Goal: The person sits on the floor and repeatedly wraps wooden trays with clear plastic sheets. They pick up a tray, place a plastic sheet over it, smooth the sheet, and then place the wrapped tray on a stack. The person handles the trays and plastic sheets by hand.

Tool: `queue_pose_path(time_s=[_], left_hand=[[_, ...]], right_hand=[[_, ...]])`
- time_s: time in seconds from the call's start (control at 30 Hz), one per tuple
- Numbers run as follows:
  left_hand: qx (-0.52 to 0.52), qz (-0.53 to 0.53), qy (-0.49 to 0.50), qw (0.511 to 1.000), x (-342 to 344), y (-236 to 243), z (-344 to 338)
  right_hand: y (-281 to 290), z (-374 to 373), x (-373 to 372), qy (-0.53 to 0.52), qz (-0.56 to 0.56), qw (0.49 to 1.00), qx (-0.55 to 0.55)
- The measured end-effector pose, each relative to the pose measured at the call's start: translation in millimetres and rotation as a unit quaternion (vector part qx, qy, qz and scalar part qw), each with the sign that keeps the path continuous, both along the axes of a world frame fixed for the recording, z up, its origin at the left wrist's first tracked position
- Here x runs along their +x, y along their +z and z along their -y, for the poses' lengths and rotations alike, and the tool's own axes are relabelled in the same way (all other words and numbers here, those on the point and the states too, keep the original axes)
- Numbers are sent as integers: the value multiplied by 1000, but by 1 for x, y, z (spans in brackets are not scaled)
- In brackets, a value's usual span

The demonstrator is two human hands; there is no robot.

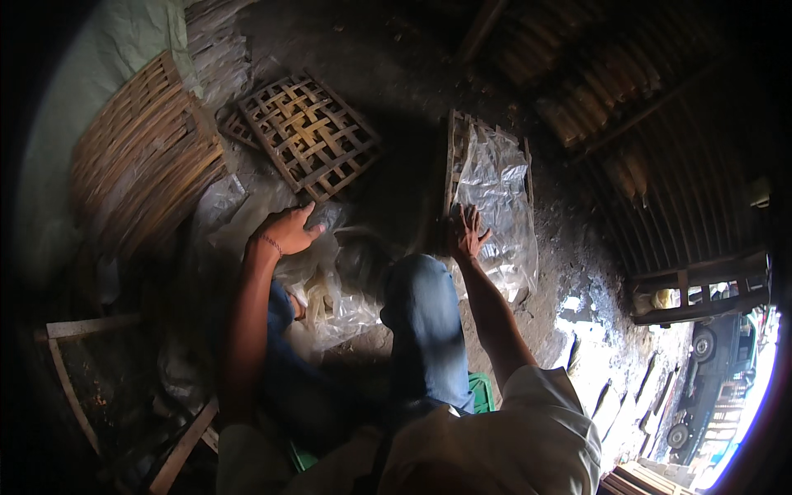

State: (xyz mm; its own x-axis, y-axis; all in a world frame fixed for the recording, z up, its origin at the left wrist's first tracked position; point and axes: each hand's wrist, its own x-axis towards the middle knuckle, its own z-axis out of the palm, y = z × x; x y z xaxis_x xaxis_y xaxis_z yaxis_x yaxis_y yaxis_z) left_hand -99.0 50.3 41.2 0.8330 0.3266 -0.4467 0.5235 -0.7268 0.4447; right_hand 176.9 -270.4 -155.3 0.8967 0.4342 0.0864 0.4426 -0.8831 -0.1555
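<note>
A clear, crinkled plastic sheet (499, 177), glossy with pale glare and creased lengthwise, covers most of a long rectangular brown wooden rack (451, 153) on the dark earthen floor (561, 219); the rack's upper left edge shows bare. The right hand (469, 234), fingers spread, lies over the sheet's left edge; how firmly it presses, I cannot tell. The left hand (289, 230), thumb and forefinger apart, is just beside the bottom corner of a brown rectangular lattice panel of woven flat strips (311, 132). Loose, cloudy, rumpled plastic film (338, 309) lies below that hand.
</note>
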Motion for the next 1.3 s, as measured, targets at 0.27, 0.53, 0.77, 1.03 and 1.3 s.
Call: queue_pose_path(time_s=[0.27, 0.53, 0.77, 1.03, 1.3], left_hand=[[4, 9, 26, 1000, 18, 4, -5], [11, -13, -3, 1000, 35, 9, 1], [31, -10, -17, 999, 58, 6, -4], [-18, 32, -6, 999, 84, -1, -4], [37, -3, -9, 999, 85, -11, -6]], right_hand=[[-11, -11, 16, -19, 78, 995, 61], [0, -64, 116, -141, 110, 962, 205], [-23, -87, 210, -235, -12, 956, 173], [-48, -119, 231, -336, -51, 918, 205], [-11, -161, 175, -154, -27, 981, 119]])
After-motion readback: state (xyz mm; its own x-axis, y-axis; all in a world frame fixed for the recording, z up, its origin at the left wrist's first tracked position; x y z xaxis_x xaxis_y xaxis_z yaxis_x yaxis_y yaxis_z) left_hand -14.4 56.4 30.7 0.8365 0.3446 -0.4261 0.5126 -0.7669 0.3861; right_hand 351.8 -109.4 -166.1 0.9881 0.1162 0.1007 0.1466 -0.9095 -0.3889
